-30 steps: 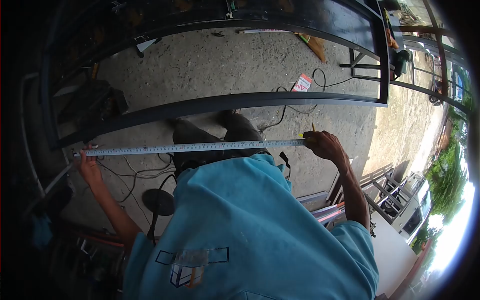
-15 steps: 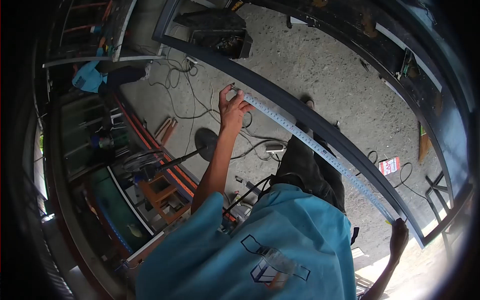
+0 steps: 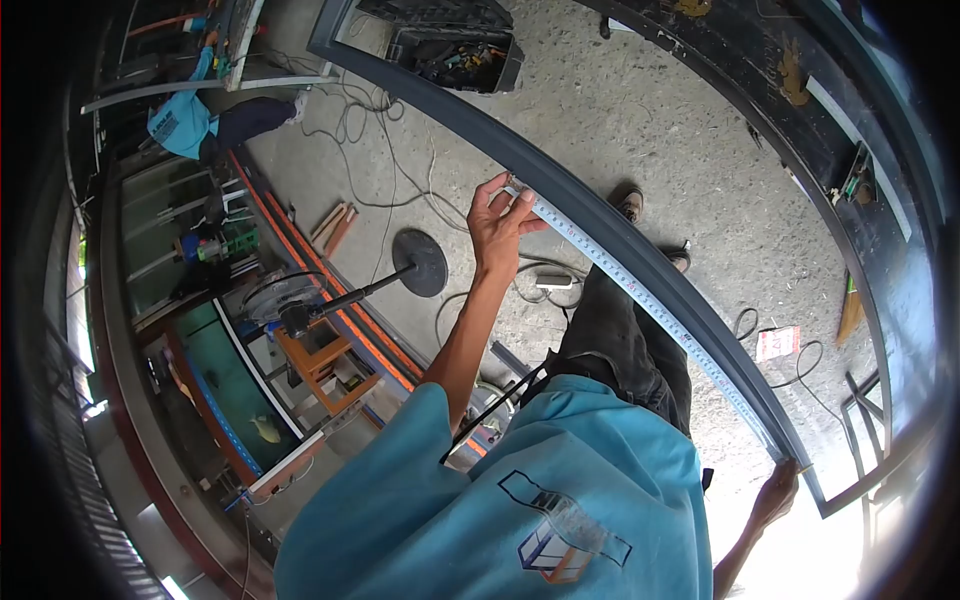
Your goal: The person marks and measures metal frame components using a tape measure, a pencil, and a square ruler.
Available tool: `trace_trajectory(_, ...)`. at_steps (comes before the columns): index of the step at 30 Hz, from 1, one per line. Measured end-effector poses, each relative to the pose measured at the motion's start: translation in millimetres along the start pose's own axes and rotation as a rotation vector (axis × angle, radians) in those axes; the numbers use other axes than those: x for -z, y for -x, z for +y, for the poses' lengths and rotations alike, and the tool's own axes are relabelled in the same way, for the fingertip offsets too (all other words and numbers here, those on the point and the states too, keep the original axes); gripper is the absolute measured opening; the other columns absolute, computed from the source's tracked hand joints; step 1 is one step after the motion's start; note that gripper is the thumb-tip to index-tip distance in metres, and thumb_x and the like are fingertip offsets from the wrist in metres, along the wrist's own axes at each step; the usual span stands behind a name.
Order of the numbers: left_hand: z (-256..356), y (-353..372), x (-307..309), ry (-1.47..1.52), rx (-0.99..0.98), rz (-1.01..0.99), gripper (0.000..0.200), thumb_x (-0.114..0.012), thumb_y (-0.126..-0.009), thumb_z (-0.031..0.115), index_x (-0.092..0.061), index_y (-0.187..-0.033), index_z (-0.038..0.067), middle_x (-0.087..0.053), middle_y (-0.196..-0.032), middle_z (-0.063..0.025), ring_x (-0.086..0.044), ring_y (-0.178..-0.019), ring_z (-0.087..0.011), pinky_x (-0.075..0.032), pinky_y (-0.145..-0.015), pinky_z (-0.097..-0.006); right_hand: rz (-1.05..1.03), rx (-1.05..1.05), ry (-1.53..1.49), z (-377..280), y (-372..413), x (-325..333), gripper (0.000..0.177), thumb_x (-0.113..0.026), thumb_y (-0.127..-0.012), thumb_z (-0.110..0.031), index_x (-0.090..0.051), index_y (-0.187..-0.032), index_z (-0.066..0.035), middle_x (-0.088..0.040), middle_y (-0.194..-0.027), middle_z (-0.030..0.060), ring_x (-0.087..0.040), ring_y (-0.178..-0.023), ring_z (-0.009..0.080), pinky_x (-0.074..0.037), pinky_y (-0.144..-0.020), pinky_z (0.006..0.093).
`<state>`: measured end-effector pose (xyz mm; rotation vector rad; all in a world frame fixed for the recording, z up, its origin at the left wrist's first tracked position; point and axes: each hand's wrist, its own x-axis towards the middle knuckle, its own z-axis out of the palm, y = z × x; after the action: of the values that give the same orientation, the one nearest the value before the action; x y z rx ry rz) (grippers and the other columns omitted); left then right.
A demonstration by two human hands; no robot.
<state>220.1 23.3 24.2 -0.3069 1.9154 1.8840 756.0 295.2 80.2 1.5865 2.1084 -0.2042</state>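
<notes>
A white tape measure is stretched in front of me along a long dark grey metal frame bar. My left hand is closed, pinching the blade near its end, where a small metal piece shows close to the bar. At the other end of the blade, my right hand is closed against the bar near the frame's lower corner. Its fingers are partly hidden, and the tape's case cannot be made out there. The blade runs nearly straight between both hands, beside the bar's near edge.
A black toolbox with tools lies open on the floor beyond the bar. Cables trail across the concrete. A pedestal fan stands at left. Far left, a co-worker in a blue shirt bends down. A brush lies at right.
My left hand has moved right and slightly down, bringing the tape's end against the bar. My right hand has shifted slightly lower, and the blade now lies closer along the bar.
</notes>
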Motion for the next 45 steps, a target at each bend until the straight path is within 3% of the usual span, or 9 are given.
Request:
trace_trajectory(3, 3.0, 3.5, -5.1, 0.023, -0.032, 0.064, 0.046, -0.07, -0.081, 0.011, -0.043, -0.118, 0.002, -0.063, -0.098, -0.0152, -0.066, -0.071, -0.0217, -0.058, -0.06, -0.0335, 0.112, 0.128, 0.052, 5.4, -4.1, -8.0, 0.033, -0.053, -0.093, -0.028, -0.06, -0.116, -0.006, -0.063, -0.112, 0.0143, -0.061, -0.098, 0.0314, -0.049, -0.077, 0.0405)
trace_trajectory(7, -1.8, -0.8, -2.4, 0.022, -0.017, 0.086, 0.045, -0.069, -0.081, 0.008, -0.045, -0.119, 0.002, -0.066, -0.095, -0.0143, -0.066, -0.069, -0.02, -0.057, -0.06, -0.0318, 0.126, 0.123, 0.075, -10.4, -4.9, -2.1, 0.031, -0.053, -0.093, -0.029, -0.062, -0.113, -0.007, -0.065, -0.106, 0.0149, -0.062, -0.093, 0.0314, -0.05, -0.071, 0.0422)
trace_trajectory(9, -3.9, -0.7, -2.8, 0.08, -0.024, 0.087, 0.045, -0.07, -0.081, 0.008, -0.046, -0.118, 0.001, -0.066, -0.094, -0.0143, -0.066, -0.069, -0.0197, -0.057, -0.06, -0.0316, 0.021, -0.054, 0.125, -23.6, -4.0, 7.7, 0.034, -0.053, -0.092, -0.033, -0.062, -0.114, -0.009, -0.066, -0.101, 0.0149, -0.064, -0.088, 0.0311, -0.05, -0.067, 0.0423)
trace_trajectory(14, -8.2, -1.9, -6.2, 0.203, 0.006, 0.13, 0.047, -0.072, -0.077, 0.004, -0.047, -0.116, -0.002, -0.063, -0.101, -0.017, -0.066, -0.081, -0.0211, -0.059, -0.059, -0.0305, 0.038, -0.021, 0.157, -6.8, -8.6, -0.3, 0.042, -0.053, -0.09, -0.043, -0.06, -0.117, -0.012, -0.066, -0.087, 0.0169, -0.065, -0.072, 0.0321, -0.048, -0.055, 0.0439)
trace_trajectory(18, -4.8, -1.0, -8.0, 0.215, 0.034, 0.155, 0.045, -0.072, -0.078, 0.007, -0.05, -0.116, -0.003, -0.065, -0.096, -0.0153, -0.065, -0.074, -0.0179, -0.056, -0.056, -0.0286, 0.092, 0.05, 0.127, -9.7, -6.5, 3.8, 0.044, -0.053, -0.09, -0.044, -0.059, -0.119, -0.012, -0.066, -0.084, 0.018, -0.064, -0.07, 0.0327, -0.044, -0.053, 0.0453)
trace_trajectory(22, -1.9, -1.6, -7.7, 0.226, 0.043, 0.131, 0.047, -0.072, -0.078, 0.007, -0.049, -0.117, -0.003, -0.065, -0.095, -0.0155, -0.066, -0.073, -0.018, -0.057, -0.054, -0.0279, 0.024, -0.002, 0.078, -19.0, -8.1, 11.3, 0.041, -0.054, -0.09, -0.04, -0.061, -0.116, -0.009, -0.067, -0.089, 0.0194, -0.065, -0.074, 0.034, -0.047, -0.057, 0.0452)
trace_trajectory(27, -4.0, -3.1, -4.0, 0.226, 0.056, 0.123, 0.045, -0.071, -0.078, 0.005, -0.049, -0.116, -0.003, -0.065, -0.096, -0.0161, -0.066, -0.073, -0.0182, -0.057, -0.054, -0.0282, 0.028, 0.124, 0.053, -13.6, -12.0, 10.1, 0.042, -0.058, -0.088, -0.036, -0.061, -0.115, -0.004, -0.067, -0.094, 0.0192, -0.066, -0.082, 0.0344, -0.05, -0.064, 0.0447)
trace_trajectory(33, -3.1, -3.1, -5.9, 0.214, 0.04, 0.12, 0.042, -0.07, -0.079, 0.005, -0.05, -0.115, -0.003, -0.065, -0.097, -0.0171, -0.066, -0.072, -0.0191, -0.057, -0.053, -0.0282, -0.063, -0.011, 0.089, -49.2, -6.2, 28.9, 0.039, -0.058, -0.089, -0.034, -0.062, -0.115, -0.006, -0.067, -0.094, 0.0172, -0.066, -0.081, 0.0321, -0.049, -0.063, 0.0439)
trace_trajectory(45, -6.2, -7.0, -3.7, 0.19, -0.024, 0.122, 0.041, -0.071, -0.078, 0.003, -0.05, -0.112, -0.005, -0.066, -0.093, -0.0185, -0.066, -0.074, -0.0192, -0.058, -0.053, -0.029, 0.006, -0.099, 0.12, -41.3, -0.2, 5.1, 0.04, -0.056, -0.09, -0.043, -0.063, -0.112, -0.011, -0.066, -0.094, 0.0146, -0.065, -0.081, 0.0308, -0.05, -0.061, 0.0434)
